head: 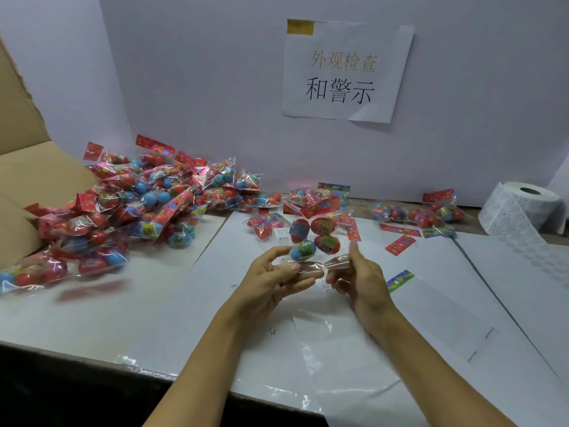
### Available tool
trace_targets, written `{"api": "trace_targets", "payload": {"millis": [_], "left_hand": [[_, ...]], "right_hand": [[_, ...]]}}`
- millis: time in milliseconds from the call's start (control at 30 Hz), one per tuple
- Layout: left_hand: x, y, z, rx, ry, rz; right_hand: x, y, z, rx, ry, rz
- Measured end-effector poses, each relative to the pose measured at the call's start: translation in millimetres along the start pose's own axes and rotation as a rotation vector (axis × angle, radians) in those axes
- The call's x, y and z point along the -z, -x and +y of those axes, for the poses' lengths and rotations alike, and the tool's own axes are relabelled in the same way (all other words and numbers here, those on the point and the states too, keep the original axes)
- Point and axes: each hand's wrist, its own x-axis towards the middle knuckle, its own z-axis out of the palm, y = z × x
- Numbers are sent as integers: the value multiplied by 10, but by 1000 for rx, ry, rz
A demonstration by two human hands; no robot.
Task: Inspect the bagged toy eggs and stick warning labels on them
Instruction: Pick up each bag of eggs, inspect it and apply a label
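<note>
Fingers [295,268] of both hands pinching bag [311,241] bottom, eggs above

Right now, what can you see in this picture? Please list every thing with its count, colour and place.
held bag: one, clear, four eggs inside, red and blue, centre, gripped at its near edge by both hands.
pile of bags: many, too many to count, red and blue eggs, left on the table.
loose bags: a few, same colours, far right by the wall.
label roll: one, white, far right.
cardboard box: one, brown, far left.
paper sign: one, white, on the wall.
table: one, covered in white sheets.
left hand: holds the bag.
right hand: holds the bag.
</note>
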Motion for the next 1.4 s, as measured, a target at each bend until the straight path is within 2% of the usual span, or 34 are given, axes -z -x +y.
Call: {"api": "trace_targets", "payload": {"millis": [67, 267, 333, 467, 600, 867, 1400], "left_hand": [[18, 8, -1, -8, 0, -12], [-71, 2, -74, -26, -291, 5], [-97, 2, -96, -76, -390, 65], [-130, -21, -100, -162, -552, 292], [-96, -32, -107, -150, -417, 285], [-79, -33, -110, -184, -460, 229], [-86, -59, -142, -204, -456, 217]], "right_hand": [[73, -35, -2, -48, -71, 35], [90, -26, -50, 34, 101, 14], [91, -18, -53, 26, 113, -4], [153, -9, -45, -15, 88, -88], [136, 9, -38, 31, 92, -186], [104, 31, -36, 68, 84, -251], [38, 19, 16, 175, 29, -120]]}}
